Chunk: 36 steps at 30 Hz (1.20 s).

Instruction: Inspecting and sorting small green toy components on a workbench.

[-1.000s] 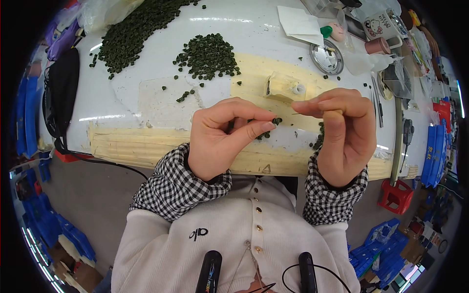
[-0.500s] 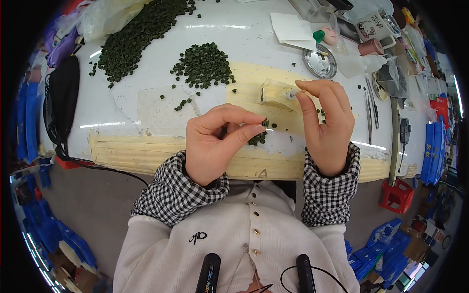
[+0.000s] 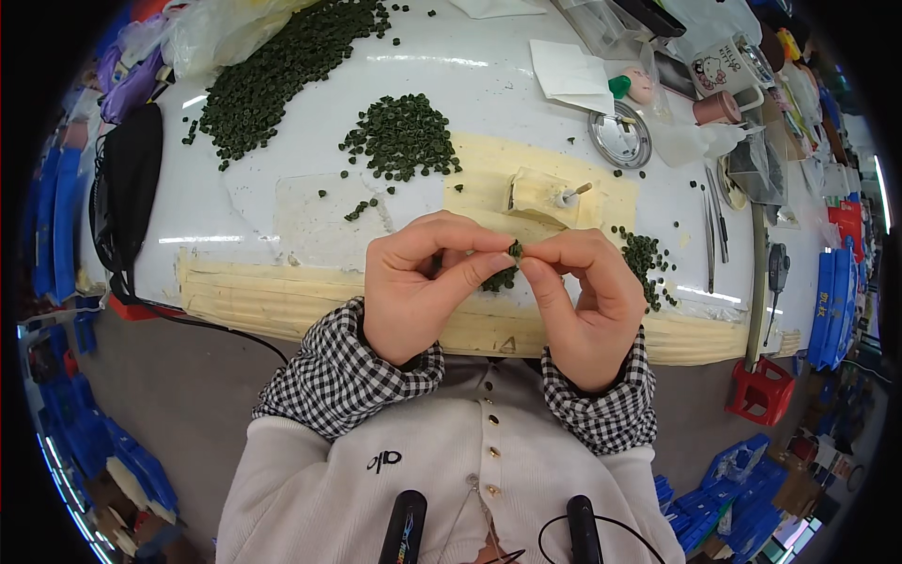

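Between the fingertips, just above the table's front edge, a small dark green piece [image 3: 515,249] is pinched. My left hand [image 3: 413,282] grips it with thumb and forefinger. My right hand [image 3: 592,305] meets it from the other side, thumb and forefinger closed at the piece, which they partly hide. Just beyond the hands stands a cream-coloured block [image 3: 536,195], with a small white pot [image 3: 565,198] at its right end and a thin stick [image 3: 583,189] leaning out of it. Green pieces [image 3: 498,281] lie partly hidden under my hands.
Right of my hands lies a small heap of green pieces [image 3: 644,263]; larger heaps [image 3: 399,136] [image 3: 291,75] lie farther back. Tweezers [image 3: 709,244], a round metal dish [image 3: 620,136], white paper [image 3: 570,75] and a pink thread spool [image 3: 717,108] are to the right. A black bag [image 3: 127,197] hangs left.
My right hand has come away from the white pot, moving nearer and left to the green piece at my left fingertips. The stick now shows in the pot. My left hand has barely moved.
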Motion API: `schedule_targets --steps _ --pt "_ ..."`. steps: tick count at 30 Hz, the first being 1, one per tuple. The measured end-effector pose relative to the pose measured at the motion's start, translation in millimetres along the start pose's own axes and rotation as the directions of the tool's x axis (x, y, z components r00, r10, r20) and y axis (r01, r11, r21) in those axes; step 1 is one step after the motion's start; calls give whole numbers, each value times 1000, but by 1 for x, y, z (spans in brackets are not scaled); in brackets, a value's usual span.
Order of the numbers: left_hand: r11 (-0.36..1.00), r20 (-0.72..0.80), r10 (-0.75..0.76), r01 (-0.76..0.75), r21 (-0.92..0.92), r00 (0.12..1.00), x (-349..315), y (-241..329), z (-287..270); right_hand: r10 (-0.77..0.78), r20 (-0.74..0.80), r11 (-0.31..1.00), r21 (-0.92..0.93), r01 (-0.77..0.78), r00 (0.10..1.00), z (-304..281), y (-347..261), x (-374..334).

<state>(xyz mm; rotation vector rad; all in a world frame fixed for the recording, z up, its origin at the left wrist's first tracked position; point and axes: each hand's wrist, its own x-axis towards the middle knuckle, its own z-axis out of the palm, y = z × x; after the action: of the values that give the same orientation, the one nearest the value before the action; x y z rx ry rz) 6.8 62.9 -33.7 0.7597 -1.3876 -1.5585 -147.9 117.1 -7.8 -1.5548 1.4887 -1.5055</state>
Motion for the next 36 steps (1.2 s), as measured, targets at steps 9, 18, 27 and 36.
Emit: schedule_targets --steps 9,18,27,36 --pt "1000 8 0 0 20 1000 -1 2 0 -138 -12 981 -141 135 990 3 1 -1" --pt "998 -3 -42 42 -48 999 -4 1 3 -254 22 942 -220 253 967 -1 3 -1" --pt "1000 25 -21 21 -3 999 -3 1 1 -273 16 939 -213 270 962 0 9 -4" --pt "995 -28 78 -76 61 997 -4 2 1 -216 -24 964 -165 209 976 4 8 -6"
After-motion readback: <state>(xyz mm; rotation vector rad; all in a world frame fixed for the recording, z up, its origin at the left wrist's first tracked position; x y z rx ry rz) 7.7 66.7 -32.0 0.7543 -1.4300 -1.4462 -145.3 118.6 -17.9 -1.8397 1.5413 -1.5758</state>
